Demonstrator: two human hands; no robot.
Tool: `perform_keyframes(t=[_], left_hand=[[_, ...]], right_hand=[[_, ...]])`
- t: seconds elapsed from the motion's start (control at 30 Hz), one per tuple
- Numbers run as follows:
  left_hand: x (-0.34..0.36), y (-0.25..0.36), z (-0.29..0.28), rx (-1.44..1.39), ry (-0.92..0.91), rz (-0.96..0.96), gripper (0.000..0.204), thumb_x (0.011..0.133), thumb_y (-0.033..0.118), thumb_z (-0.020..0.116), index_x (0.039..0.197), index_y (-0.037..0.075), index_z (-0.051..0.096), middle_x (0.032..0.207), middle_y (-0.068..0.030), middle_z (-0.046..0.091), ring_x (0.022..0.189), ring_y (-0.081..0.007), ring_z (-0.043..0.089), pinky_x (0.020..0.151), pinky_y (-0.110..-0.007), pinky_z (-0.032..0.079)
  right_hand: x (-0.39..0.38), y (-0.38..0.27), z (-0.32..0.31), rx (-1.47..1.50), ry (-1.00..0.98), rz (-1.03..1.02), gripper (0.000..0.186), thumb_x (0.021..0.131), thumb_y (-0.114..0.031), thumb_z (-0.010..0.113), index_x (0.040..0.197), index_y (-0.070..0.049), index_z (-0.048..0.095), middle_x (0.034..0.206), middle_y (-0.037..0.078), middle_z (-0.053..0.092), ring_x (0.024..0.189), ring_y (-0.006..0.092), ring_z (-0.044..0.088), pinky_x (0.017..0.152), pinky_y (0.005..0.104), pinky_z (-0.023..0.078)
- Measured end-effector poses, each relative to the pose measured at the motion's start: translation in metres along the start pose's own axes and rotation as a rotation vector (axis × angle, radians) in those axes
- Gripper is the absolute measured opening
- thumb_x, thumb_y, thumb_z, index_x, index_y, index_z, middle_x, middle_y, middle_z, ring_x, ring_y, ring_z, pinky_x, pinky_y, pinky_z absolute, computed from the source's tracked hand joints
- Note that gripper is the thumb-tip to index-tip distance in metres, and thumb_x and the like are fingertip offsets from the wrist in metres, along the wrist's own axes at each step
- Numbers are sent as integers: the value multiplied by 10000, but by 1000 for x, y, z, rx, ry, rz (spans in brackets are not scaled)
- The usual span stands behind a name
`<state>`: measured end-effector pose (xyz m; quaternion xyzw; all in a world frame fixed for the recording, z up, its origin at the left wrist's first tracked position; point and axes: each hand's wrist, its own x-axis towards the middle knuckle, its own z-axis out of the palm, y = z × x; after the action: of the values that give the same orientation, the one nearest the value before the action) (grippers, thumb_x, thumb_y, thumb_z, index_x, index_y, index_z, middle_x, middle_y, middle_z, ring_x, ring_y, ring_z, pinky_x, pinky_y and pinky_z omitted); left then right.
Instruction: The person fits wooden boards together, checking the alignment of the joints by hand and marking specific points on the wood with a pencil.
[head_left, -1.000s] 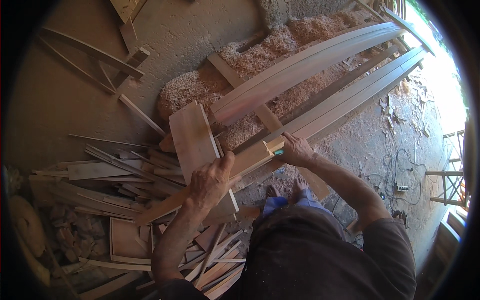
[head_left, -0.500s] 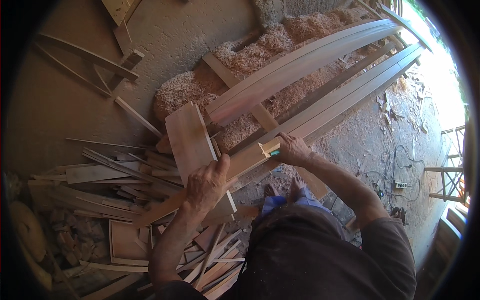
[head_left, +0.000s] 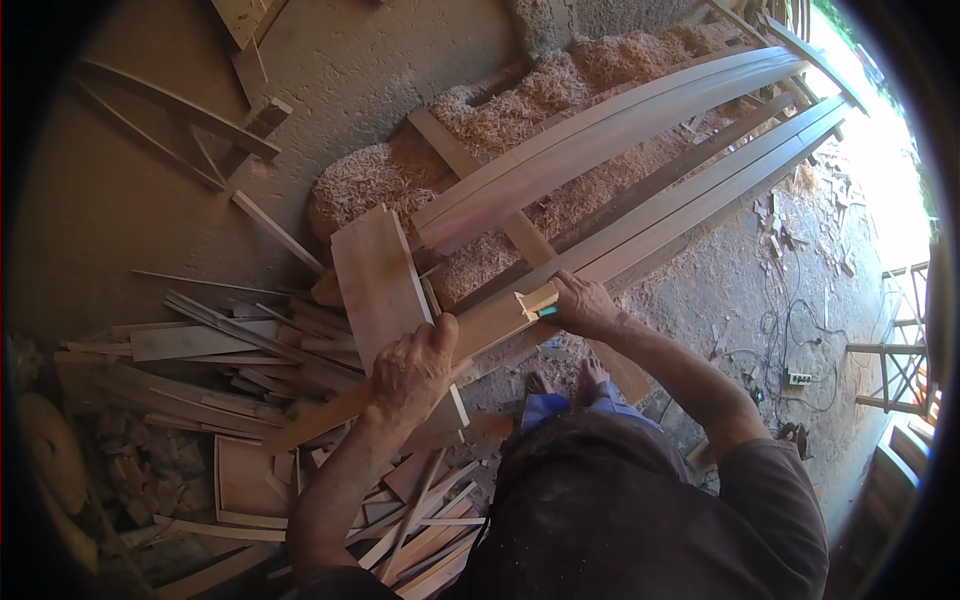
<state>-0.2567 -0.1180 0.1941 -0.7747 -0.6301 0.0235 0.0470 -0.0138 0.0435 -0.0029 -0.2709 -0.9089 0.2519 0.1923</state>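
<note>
My left hand [head_left: 410,370] is closed on a long narrow wooden board [head_left: 480,325] that runs up to the right, across a wider upright plank [head_left: 370,270]. At the board's upper right, my right hand [head_left: 585,305] grips a short pale wooden piece [head_left: 535,300] with a splintered-looking end; a small teal item [head_left: 546,311] shows just beneath it, too hidden to name. Two long curved planks, one farther [head_left: 600,130] and one nearer [head_left: 720,190], stretch away on cross supports to the upper right.
Wood shavings [head_left: 370,180] lie under the planks. Piled strips and offcuts [head_left: 200,390] fill the lower left. A power strip [head_left: 800,379] with cables and scattered scraps lies on the right floor. A lattice stand [head_left: 900,350] is at the right edge. My bare feet [head_left: 590,375] show below.
Both hands keep their grip and stay in much the same place, shifted only a few pixels leftward since a second ago along with much of the view.
</note>
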Motion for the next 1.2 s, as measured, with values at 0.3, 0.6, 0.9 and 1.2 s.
perform_keyframes(t=[0.3,0.6,0.9,1.2], left_hand=[[0,0,0,9,-2,8,717,760,421,888,1210,66,457,797,-87,611,684,-273,704,589,-378,596],[-3,1,1,-22,-66,-23,749,778,406,879,1274,23,470,891,-134,646,754,-316,715,636,-421,596],[2,2,-1,1,-7,-9,673,777,420,879,1179,79,461,810,-85,612,691,-274,708,595,-380,606],[3,2,-3,-2,-27,-36,644,776,380,879,1166,83,461,845,-92,607,712,-289,702,614,-400,598]], right_hand=[[-1,5,1,2,-20,-23,534,830,-386,807,1136,-54,523,1058,150,586,943,351,686,735,457,576],[0,7,4,-16,-20,-28,541,825,-398,808,1120,-46,522,1071,146,583,933,341,686,727,457,573],[0,7,2,7,-39,-2,551,832,-365,804,1183,-45,528,1101,151,590,965,352,688,762,454,582],[-15,28,-57,415,-17,-4,527,983,-317,665,1398,-21,530,1304,216,608,1055,410,672,855,483,556]])
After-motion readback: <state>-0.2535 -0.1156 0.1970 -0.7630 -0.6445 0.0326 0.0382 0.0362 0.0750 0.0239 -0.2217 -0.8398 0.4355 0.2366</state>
